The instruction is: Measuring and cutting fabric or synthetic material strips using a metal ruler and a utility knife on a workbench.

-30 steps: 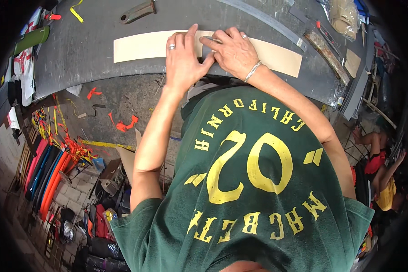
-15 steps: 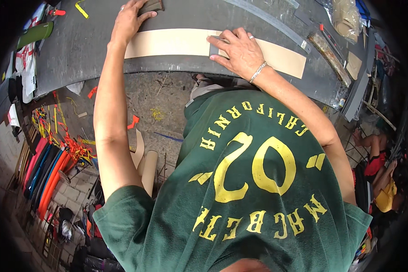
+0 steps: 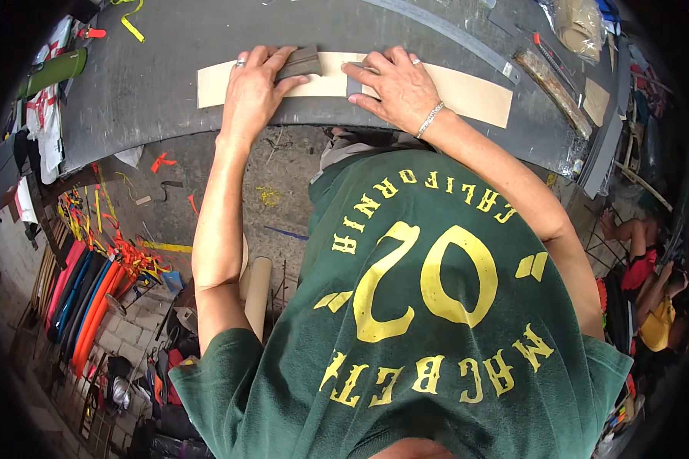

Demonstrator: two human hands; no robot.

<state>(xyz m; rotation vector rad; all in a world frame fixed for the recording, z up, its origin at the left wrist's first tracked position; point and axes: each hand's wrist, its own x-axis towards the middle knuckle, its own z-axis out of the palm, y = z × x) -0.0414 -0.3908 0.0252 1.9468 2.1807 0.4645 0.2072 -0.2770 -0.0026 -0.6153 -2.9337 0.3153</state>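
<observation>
Dark table [image 3: 145, 99] fills the upper part of the view, edge bowed by the lens; cream strip [image 3: 471, 99] lies across it near the front edge, under both hands; left hand [image 3: 256, 88] is over the left half of the strip, ring on one finger, thumb and fingers closed round a dark tool [image 3: 305, 63], whose far end sits over the strip; right hand [image 3: 398, 80] is right of the strip's middle, forefinger and thumb apart on a small grey piece [image 3: 354, 83]; cannot tell whether it pinches that or only presses it down; bracelet [image 3: 430, 120] on the right wrist; hands near each other, not touching, bare strip between; grey band [image 3: 452, 32] runs behind the strip; worn bar [image 3: 553, 93] and tan offcut [image 3: 595, 105] lie to the right, clear bag [image 3: 578, 32] beyond; yellow strap [image 3: 132, 27] at the far left; red scrap [image 3: 161, 162] on the floor, orange rolls [image 3: 92, 325] lower left; another person [image 3: 654, 327] at the right rim, partly cut off.
</observation>
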